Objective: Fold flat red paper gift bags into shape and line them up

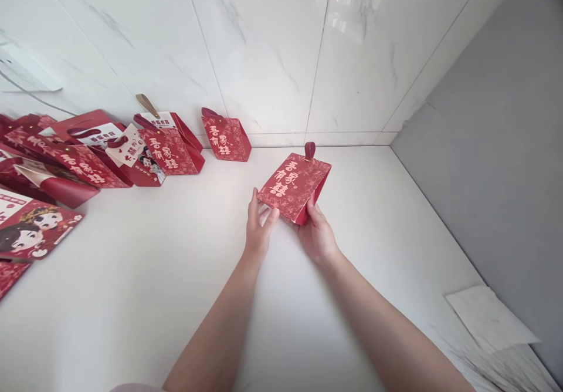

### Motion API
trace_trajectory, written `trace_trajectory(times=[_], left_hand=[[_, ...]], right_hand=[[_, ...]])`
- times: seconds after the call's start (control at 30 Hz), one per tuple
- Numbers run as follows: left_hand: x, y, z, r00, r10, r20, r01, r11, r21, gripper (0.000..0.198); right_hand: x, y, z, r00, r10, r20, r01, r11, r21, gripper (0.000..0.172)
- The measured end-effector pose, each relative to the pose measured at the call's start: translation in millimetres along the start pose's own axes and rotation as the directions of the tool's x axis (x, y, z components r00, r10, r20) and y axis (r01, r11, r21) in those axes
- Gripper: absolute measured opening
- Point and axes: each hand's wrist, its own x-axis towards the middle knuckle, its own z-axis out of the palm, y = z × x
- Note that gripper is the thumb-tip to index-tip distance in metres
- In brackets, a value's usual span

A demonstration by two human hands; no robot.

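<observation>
Both of my hands hold a red gift box [295, 185] with pale Chinese characters on its front and a dark red ribbon loop at the top. The box is tilted, its top pointing away toward the wall. My left hand [259, 225] grips the lower left corner, thumb at the bottom edge. At the lower right, my right hand [319, 233] has its thumb against the side and its other fingers mostly hidden underneath. Behind and to the left, a similar red box [226, 138] stands upright close to the wall.
Several more red and white gift boxes [171, 151] crowd the left side of the white table [176, 263]. White marbled tiles [264, 46] rise behind, and a grey surface [484, 145] borders the right. A white sheet [488, 316] lies at the lower right.
</observation>
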Motion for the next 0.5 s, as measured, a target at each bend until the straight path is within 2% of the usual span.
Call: trace_trajectory(times=[0.1, 0.2, 0.27, 0.37, 0.5], left_hand=[[2.7, -7.2, -5.7, 0.999, 0.047, 0.007, -0.047, 0.996, 0.07, 0.097], [3.5, -9.8, -11.2, 0.991, 0.106, 0.08, -0.12, 0.973, 0.198, 0.102], [2.4, -9.0, -12.4, 0.984, 0.097, 0.151, -0.134, 0.955, 0.265, 0.113], [0.4, -7.2, -11.6, 0.978, 0.052, 0.204, -0.108, 0.956, 0.274, 0.123], [0.0, -7.3, -10.4, 0.981, 0.002, 0.192, -0.05, 0.968, 0.247, 0.117]], right_hand=[[-1.6, 1.8, 0.4, 0.997, -0.083, 0.009, 0.083, 0.991, -0.106, 0.038], [-2.4, 0.7, -1.0, 0.997, -0.048, 0.058, 0.057, 0.985, -0.165, 0.037], [-2.6, -2.0, -2.2, 0.997, -0.006, 0.08, 0.019, 0.986, -0.165, 0.035], [-2.9, -6.8, -2.8, 0.994, 0.051, 0.091, -0.037, 0.988, -0.149, 0.035], [-3.8, -10.3, -0.4, 0.987, 0.057, 0.148, -0.032, 0.986, -0.165, 0.037]])
